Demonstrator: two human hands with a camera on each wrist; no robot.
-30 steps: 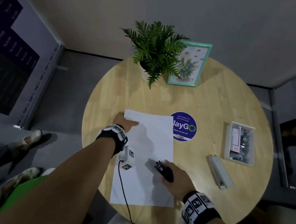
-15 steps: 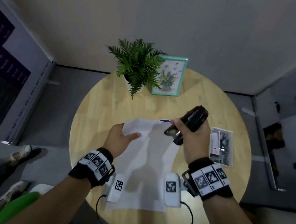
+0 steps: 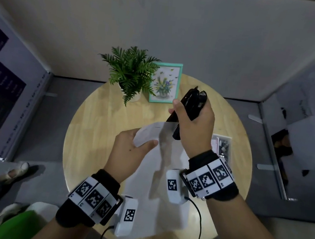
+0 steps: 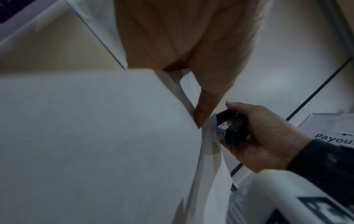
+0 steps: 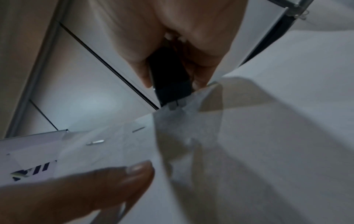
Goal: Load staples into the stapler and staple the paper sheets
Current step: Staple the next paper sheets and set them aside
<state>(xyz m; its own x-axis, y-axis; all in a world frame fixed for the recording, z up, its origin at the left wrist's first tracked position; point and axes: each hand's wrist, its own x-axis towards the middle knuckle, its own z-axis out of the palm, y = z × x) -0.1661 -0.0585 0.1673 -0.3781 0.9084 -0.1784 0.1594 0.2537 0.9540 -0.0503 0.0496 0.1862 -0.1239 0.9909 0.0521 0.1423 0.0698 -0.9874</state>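
Note:
My left hand [image 3: 129,155] pinches the white paper sheets [image 3: 163,181] at their top left corner and holds them lifted above the round wooden table [image 3: 89,129]. My right hand [image 3: 195,131] grips a black stapler [image 3: 192,104], tilted nose down. The stapler's mouth sits over the sheets' top edge. In the right wrist view the stapler [image 5: 168,78] bites the paper [image 5: 249,151], and two staples [image 5: 95,142] sit in the edge near my left thumb [image 5: 114,181]. In the left wrist view the stapler's metal nose [image 4: 224,128] meets the paper [image 4: 95,136].
A clear box of staples [image 3: 222,147] lies on the table right of my right hand. A potted fern [image 3: 131,72] and a teal picture frame [image 3: 165,83] stand at the table's far side. Partition walls [image 3: 186,31] surround the table.
Both hands rose from the table: the left lifted the sheets' corner, the right carried the black stapler up. The stapler's mouth has since moved onto the sheets' top edge.

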